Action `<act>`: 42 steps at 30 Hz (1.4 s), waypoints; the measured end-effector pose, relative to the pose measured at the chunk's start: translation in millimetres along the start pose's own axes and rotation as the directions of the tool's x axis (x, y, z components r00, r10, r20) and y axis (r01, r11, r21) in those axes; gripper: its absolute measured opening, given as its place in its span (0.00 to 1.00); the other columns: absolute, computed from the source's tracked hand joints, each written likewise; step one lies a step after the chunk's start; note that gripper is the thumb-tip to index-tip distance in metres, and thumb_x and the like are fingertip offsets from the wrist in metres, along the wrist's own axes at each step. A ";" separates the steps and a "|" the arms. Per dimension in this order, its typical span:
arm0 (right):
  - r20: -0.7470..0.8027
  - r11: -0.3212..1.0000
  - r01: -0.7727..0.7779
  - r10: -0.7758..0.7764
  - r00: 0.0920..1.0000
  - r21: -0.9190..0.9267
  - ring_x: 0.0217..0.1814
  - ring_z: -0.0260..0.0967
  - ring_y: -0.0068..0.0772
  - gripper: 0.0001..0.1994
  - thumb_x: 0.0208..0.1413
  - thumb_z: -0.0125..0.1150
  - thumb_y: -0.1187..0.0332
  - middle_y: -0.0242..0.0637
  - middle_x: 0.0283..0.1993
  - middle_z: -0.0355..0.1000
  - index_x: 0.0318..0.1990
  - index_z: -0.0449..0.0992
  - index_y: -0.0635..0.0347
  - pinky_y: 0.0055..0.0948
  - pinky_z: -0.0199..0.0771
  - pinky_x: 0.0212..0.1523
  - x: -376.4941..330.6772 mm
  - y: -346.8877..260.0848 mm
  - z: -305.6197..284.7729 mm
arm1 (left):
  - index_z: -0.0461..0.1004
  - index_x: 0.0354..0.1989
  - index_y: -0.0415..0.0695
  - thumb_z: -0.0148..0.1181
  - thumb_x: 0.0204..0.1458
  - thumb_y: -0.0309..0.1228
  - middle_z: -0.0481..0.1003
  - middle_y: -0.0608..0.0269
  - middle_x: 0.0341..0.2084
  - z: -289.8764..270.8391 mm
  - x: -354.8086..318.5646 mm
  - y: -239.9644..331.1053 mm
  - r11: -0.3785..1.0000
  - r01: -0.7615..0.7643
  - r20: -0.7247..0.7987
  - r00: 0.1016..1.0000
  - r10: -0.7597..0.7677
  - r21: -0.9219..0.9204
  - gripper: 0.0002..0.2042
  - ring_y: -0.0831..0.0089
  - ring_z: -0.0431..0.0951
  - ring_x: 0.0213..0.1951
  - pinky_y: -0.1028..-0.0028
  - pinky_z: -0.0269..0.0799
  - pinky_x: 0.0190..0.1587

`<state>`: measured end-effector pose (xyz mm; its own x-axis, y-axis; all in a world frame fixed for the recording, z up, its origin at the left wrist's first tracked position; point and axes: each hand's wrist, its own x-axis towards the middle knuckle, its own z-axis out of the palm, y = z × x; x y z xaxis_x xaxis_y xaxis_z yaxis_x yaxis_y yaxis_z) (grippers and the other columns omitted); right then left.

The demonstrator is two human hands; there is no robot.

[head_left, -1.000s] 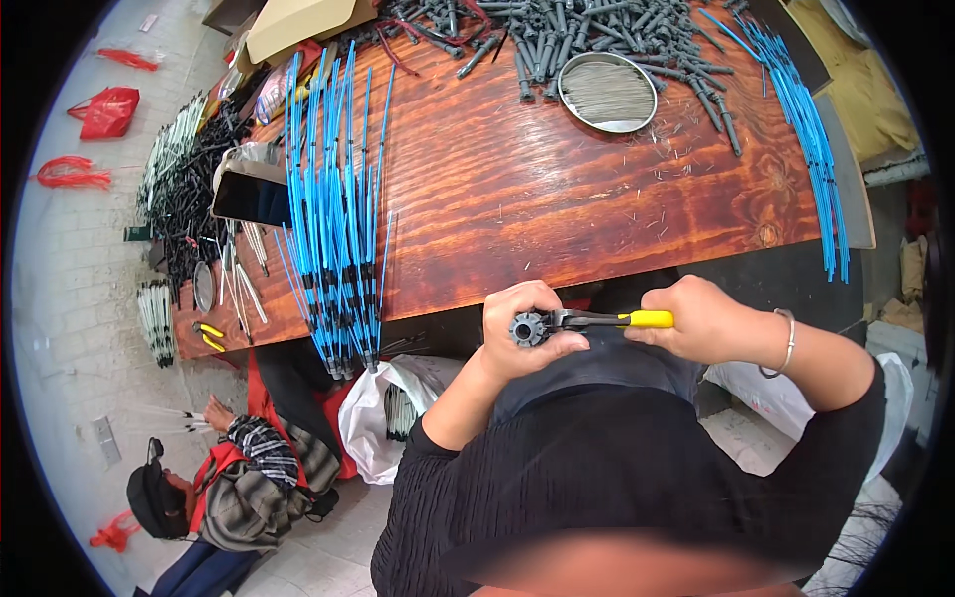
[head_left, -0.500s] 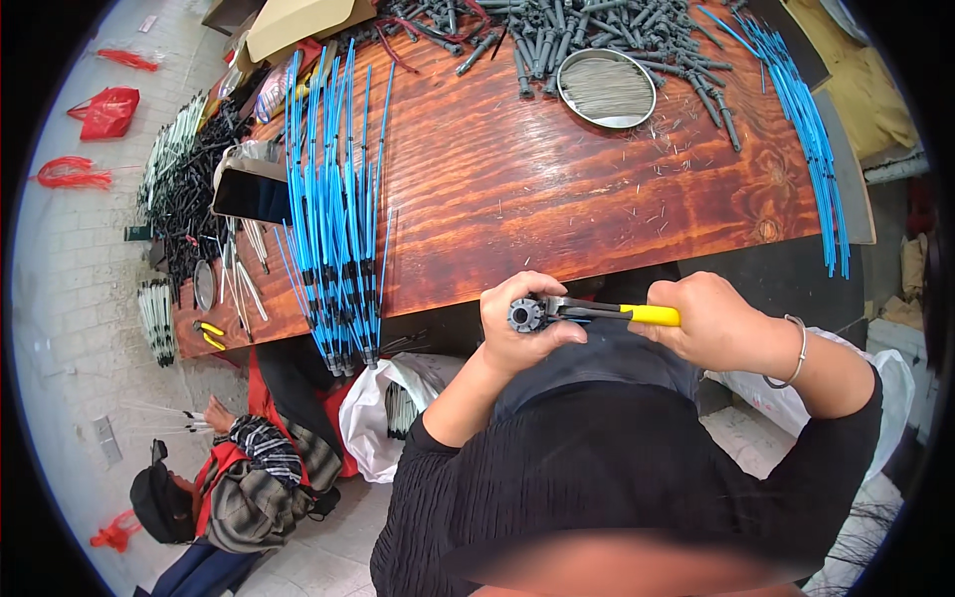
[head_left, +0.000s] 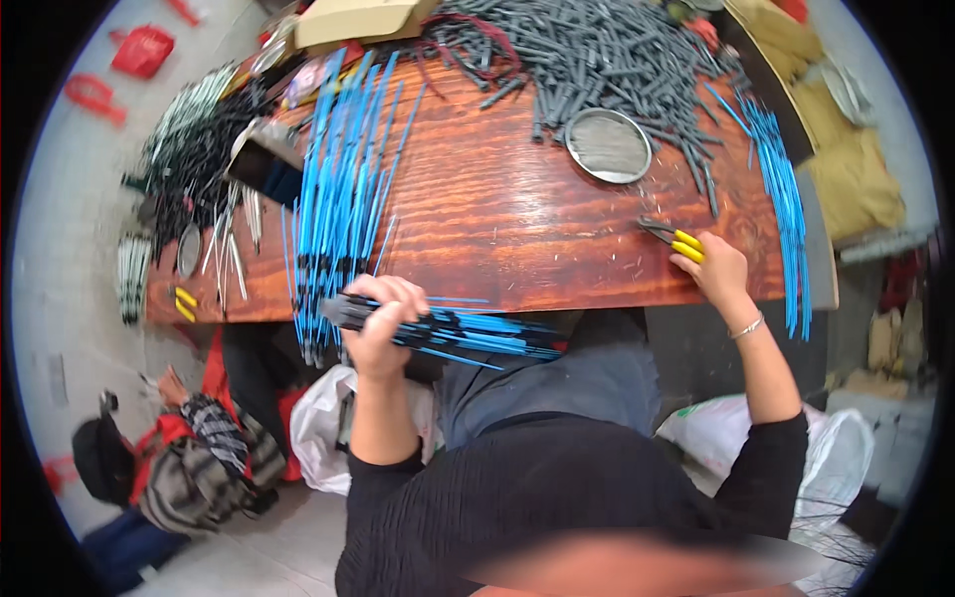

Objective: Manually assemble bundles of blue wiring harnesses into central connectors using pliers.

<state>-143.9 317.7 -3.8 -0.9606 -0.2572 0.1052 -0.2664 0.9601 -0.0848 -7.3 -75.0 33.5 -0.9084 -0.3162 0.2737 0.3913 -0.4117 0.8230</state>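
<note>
My left hand (head_left: pixel 383 318), over the table's front edge, is closed round a bundle of blue rods (head_left: pixel 487 333) near its dark grey end piece (head_left: pixel 343 311). The rods have black joints and point right, over my lap. My right hand (head_left: pixel 723 271) grips a pair of pliers (head_left: pixel 676 239) by the ends of their yellow handles. The pliers are at the right front of the table, jaws toward the left; whether they rest on the wood cannot be told. Beside my left hand, more blue rods with black joints (head_left: pixel 343 189) lie in a long pile.
Grey tubular parts (head_left: pixel 617 50) are heaped at the back of the wooden table (head_left: pixel 477 199), near a round dish of thin pins (head_left: pixel 609 147). Blue rods (head_left: pixel 781 199) line the right edge. A phone (head_left: pixel 264 174) lies left; a co-worker (head_left: pixel 189 458) sits lower left.
My hands have moved apart. The left has gone left with the bundle, now turned so that its rods show. My right hand has carried the pliers away from the grey end piece, forward over the table.
</note>
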 end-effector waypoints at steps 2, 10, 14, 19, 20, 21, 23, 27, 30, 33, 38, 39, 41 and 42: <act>-0.141 0.994 0.105 -0.110 0.984 -0.038 0.26 0.68 0.45 0.18 0.40 0.65 0.54 0.40 0.24 0.69 0.26 0.70 0.60 0.37 0.68 0.27 1.1 19.2 15.7 | 0.62 0.23 0.42 0.51 0.41 0.25 0.65 0.60 0.15 -8.2 -0.5 24.6 0.997 -0.075 0.041 0.996 0.076 -0.033 0.04 0.67 0.69 0.24 0.67 0.67 0.34; 0.100 0.393 0.000 -0.235 0.967 0.919 0.21 0.64 0.36 0.09 0.42 0.62 0.68 0.38 0.22 0.67 0.31 0.74 0.63 0.27 0.67 0.25 -45.6 -87.9 -93.4 | 0.63 0.23 0.45 0.49 0.47 0.31 0.66 0.65 0.17 -22.6 -8.5 65.0 0.943 -0.154 -0.165 0.980 0.109 -0.294 0.06 0.70 0.68 0.25 0.66 0.65 0.37; -0.680 -0.660 0.204 -0.628 0.379 0.723 0.14 0.60 0.32 0.06 0.49 0.56 0.74 0.40 0.19 0.66 0.32 0.74 0.70 0.26 0.60 0.17 -82.3 -126.5 -140.3 | 0.64 0.22 0.45 0.49 0.49 0.33 0.66 0.67 0.17 -6.0 -1.4 53.3 0.887 -0.157 -0.271 0.962 0.038 -0.434 0.08 0.71 0.69 0.26 0.65 0.66 0.37; -0.746 -0.750 0.068 -0.635 0.200 0.658 0.16 0.62 0.31 0.07 0.47 0.59 0.73 0.41 0.20 0.68 0.30 0.74 0.70 0.27 0.61 0.17 -102.4 -133.6 -150.8 | 0.65 0.20 0.45 0.50 0.48 0.35 0.68 0.65 0.18 -7.1 1.6 35.4 0.834 -0.135 -0.314 0.948 -0.048 -0.535 0.10 0.68 0.70 0.28 0.63 0.66 0.39; -0.747 -0.749 0.080 -0.635 0.196 0.658 0.16 0.62 0.31 0.07 0.47 0.59 0.73 0.41 0.20 0.68 0.30 0.74 0.70 0.27 0.61 0.17 -105.3 -132.0 -150.3 | 0.65 0.19 0.44 0.50 0.49 0.36 0.68 0.66 0.19 -3.6 2.5 31.9 0.852 -0.121 -0.329 0.942 -0.063 -0.510 0.11 0.68 0.70 0.29 0.63 0.66 0.41; -0.699 -0.698 0.085 -0.689 0.192 0.711 0.16 0.62 0.32 0.07 0.47 0.60 0.72 0.40 0.21 0.68 0.30 0.74 0.69 0.27 0.62 0.18 -108.9 -130.0 -144.1 | 0.64 0.19 0.44 0.50 0.49 0.36 0.69 0.66 0.19 -2.2 1.6 29.1 0.871 -0.107 -0.346 0.935 -0.075 -0.479 0.12 0.68 0.71 0.30 0.63 0.66 0.42; -0.513 -0.467 0.218 -0.814 0.273 0.857 0.18 0.63 0.32 0.08 0.46 0.61 0.71 0.39 0.23 0.69 0.31 0.74 0.67 0.26 0.63 0.20 -110.5 -120.3 -112.9 | 0.65 0.19 0.43 0.50 0.49 0.37 0.70 0.64 0.20 -4.2 -5.2 19.9 0.879 -0.057 -0.348 0.929 -0.127 -0.474 0.12 0.67 0.71 0.30 0.62 0.66 0.41; -0.173 0.428 0.343 -0.388 0.905 0.836 0.35 0.68 0.35 0.10 0.45 0.62 0.67 0.40 0.31 0.72 0.33 0.74 0.64 0.30 0.68 0.36 -91.2 -110.2 -41.1 | 0.68 0.22 0.39 0.48 0.50 0.41 0.73 0.58 0.23 -0.7 -9.8 -14.6 0.739 0.116 -0.183 0.933 -0.311 -0.664 0.16 0.62 0.73 0.31 0.59 0.69 0.39; -0.470 0.305 0.560 -0.324 0.821 0.770 0.44 0.67 0.37 0.13 0.45 0.63 0.67 0.40 0.35 0.72 0.36 0.73 0.64 0.34 0.66 0.46 -70.0 -112.0 -42.7 | 0.69 0.21 0.40 0.47 0.50 0.43 0.73 0.55 0.22 16.6 -22.3 -30.8 0.680 0.228 -0.149 0.881 -0.449 -0.697 0.17 0.58 0.73 0.30 0.56 0.70 0.37; -0.598 0.046 0.642 -0.321 0.735 0.765 0.50 0.65 0.40 0.15 0.44 0.63 0.66 0.41 0.37 0.72 0.39 0.71 0.63 0.37 0.62 0.52 -61.5 -116.5 -60.3 | 0.68 0.21 0.42 0.47 0.50 0.44 0.72 0.55 0.21 26.0 -34.7 -42.1 0.732 0.296 -0.259 0.800 -0.541 -0.614 0.17 0.56 0.73 0.29 0.56 0.70 0.35; -0.655 -0.131 0.694 -0.488 0.577 0.708 0.46 0.68 0.41 0.16 0.42 0.65 0.70 0.43 0.37 0.73 0.40 0.71 0.63 0.39 0.63 0.52 -52.0 -121.1 -64.8 | 0.72 0.29 0.39 0.47 0.52 0.44 0.74 0.54 0.26 25.9 -53.9 -73.9 0.593 0.369 -0.207 0.699 -0.685 -0.716 0.18 0.60 0.73 0.28 0.60 0.71 0.35; -0.643 -0.163 0.664 -0.494 0.585 0.730 0.44 0.69 0.40 0.15 0.41 0.65 0.72 0.43 0.37 0.73 0.38 0.71 0.64 0.38 0.64 0.51 -53.8 -125.8 -66.2 | 0.72 0.31 0.40 0.48 0.52 0.44 0.74 0.54 0.28 10.1 -64.6 -94.4 0.527 0.443 -0.100 0.690 -0.717 -0.725 0.17 0.62 0.73 0.30 0.62 0.71 0.36; -0.622 -0.200 0.623 -0.516 0.589 0.756 0.42 0.70 0.40 0.14 0.41 0.65 0.73 0.42 0.37 0.73 0.37 0.71 0.64 0.37 0.66 0.49 -58.5 -132.7 -63.3 | 0.72 0.34 0.41 0.48 0.52 0.44 0.74 0.54 0.30 -2.8 -90.1 -119.0 0.460 0.500 -0.003 0.675 -0.738 -0.734 0.17 0.64 0.73 0.32 0.63 0.71 0.37; -0.525 -0.120 0.549 -0.513 0.679 0.827 0.39 0.69 0.34 0.13 0.40 0.66 0.73 0.39 0.34 0.72 0.36 0.72 0.63 0.34 0.67 0.45 -63.3 -135.9 -54.9 | 0.71 0.37 0.40 0.50 0.52 0.44 0.74 0.56 0.32 -4.4 -105.5 -128.6 0.692 0.566 -0.183 0.700 -0.691 -0.448 0.17 0.65 0.74 0.34 0.64 0.70 0.39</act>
<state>-42.5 209.5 55.5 -0.4741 -0.6095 0.6355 -0.5614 -0.3467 -0.7514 38.9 7.5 -103.4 -0.8789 -0.0933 -0.4679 -0.1770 -0.8469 0.5014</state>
